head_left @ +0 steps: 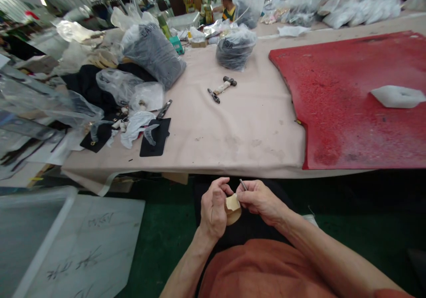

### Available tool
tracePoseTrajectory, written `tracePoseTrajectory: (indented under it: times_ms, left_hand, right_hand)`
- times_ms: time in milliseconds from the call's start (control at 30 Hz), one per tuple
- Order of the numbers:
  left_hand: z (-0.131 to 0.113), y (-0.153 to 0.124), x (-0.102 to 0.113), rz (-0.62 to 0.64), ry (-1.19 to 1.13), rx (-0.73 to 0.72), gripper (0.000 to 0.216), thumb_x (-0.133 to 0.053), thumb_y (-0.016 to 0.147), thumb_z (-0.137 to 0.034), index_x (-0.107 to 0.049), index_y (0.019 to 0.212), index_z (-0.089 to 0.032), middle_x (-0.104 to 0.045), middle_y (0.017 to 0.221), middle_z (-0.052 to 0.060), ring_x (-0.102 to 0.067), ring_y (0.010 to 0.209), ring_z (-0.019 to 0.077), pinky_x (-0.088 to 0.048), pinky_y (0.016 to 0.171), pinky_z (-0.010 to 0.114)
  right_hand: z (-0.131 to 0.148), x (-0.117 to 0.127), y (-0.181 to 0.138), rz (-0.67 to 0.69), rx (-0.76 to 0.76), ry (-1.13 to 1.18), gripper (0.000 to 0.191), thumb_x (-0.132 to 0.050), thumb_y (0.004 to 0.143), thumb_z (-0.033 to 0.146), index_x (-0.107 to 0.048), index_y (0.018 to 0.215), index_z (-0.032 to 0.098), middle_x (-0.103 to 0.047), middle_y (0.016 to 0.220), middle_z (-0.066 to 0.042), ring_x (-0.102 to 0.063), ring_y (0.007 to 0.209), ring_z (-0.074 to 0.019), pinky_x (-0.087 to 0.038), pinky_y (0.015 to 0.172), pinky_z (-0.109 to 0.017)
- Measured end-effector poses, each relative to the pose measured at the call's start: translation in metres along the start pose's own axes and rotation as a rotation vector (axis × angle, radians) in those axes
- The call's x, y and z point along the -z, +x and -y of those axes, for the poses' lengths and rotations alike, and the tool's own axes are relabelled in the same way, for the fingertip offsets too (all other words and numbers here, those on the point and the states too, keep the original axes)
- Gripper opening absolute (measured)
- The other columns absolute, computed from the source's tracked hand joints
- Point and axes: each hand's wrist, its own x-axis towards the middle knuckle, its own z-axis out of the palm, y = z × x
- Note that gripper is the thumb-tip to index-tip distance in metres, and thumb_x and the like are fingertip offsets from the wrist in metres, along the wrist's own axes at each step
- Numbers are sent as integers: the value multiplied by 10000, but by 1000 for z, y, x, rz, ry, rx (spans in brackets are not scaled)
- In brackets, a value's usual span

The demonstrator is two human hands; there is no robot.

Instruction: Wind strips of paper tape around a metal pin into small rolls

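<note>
Both my hands are down at my lap, below the table's front edge. My left hand is closed around a small tan piece of material with a rounded lower edge. My right hand pinches a thin metal tool whose tip pokes up beside the tan piece. The two hands touch over the piece.
The beige table carries a red mat with a white piece on the right, a small hammer and pliers in the middle, black cut pieces and plastic bags at left. Another person sits at the far end.
</note>
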Motion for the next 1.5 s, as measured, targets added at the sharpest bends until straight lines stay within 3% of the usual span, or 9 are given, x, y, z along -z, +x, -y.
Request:
tracePoseTrajectory:
  times_ms: [133,233,633,767,867,1033,1167,1333,1500]
  left_hand:
    - [-15,-2,8,-123,306,-175,234,-587,889,-377,-617,969,-159,-616,1081,100,-596,1027,195,-474,910,336]
    - [-24,-4,12,-108,401,-141,182,-608,868,-349,-611,851,-168,-588,1105,88,-567,1081,206,-441,946,368]
    - [-4,-5,23,78,5,199,302,-591,892,-370,-556,686,-152,-643,970,38,-576,850,131,-439,781,289]
    - [5,-8,32,50,61,216,178,-645,840,-285,-612,978,-178,-647,1152,55,-598,1116,177,-433,1037,331]
    - [1,-4,35,50,-113,189,495,-639,832,-258,-505,1307,-215,-585,1361,66,-502,1334,186,-341,1193,341]
    - [-25,9,25,197,-86,252,376,-570,899,-477,-651,1150,-208,-694,1168,53,-638,1074,182,-491,925,283]
    - [-36,12,15,262,96,328,266,-612,870,-415,-701,889,-166,-708,847,28,-619,787,135,-459,728,260]
    - [-24,7,8,169,-69,400,226,-605,834,-339,-693,881,-137,-666,768,17,-552,686,105,-426,652,240]
    - [-16,6,7,-17,-170,464,222,-623,791,-319,-676,889,-127,-663,797,19,-545,723,104,-426,679,229]
  right_hand:
    - [3,0,2,-47,47,-22,242,-642,589,359,-517,637,158,-433,498,50,-261,432,-30,-132,426,-210]
    - [8,-1,3,-64,110,-53,227,-648,605,337,-511,620,157,-445,506,45,-277,445,-33,-168,448,-215]
    - [7,8,13,-77,162,-194,215,-606,664,347,-539,661,143,-448,538,43,-309,491,-44,-214,476,-213]
    - [14,16,15,-23,90,-134,255,-631,620,376,-525,663,149,-455,529,42,-304,471,-44,-181,467,-219]
    - [13,18,16,77,96,-158,231,-641,646,345,-533,665,141,-488,549,27,-360,506,-57,-244,505,-218]
    - [8,19,19,143,169,-277,165,-618,730,288,-599,731,124,-558,653,1,-444,611,-87,-327,586,-233]
    - [13,21,19,107,173,-331,181,-625,726,303,-607,728,123,-516,625,19,-393,592,-78,-298,561,-235]
    - [20,22,16,85,171,-288,214,-621,720,344,-578,752,136,-453,604,43,-330,550,-62,-229,517,-243]
    - [13,27,10,-1,91,-52,512,-622,672,365,-633,1111,103,-608,841,-18,-467,636,-75,-315,582,-230]
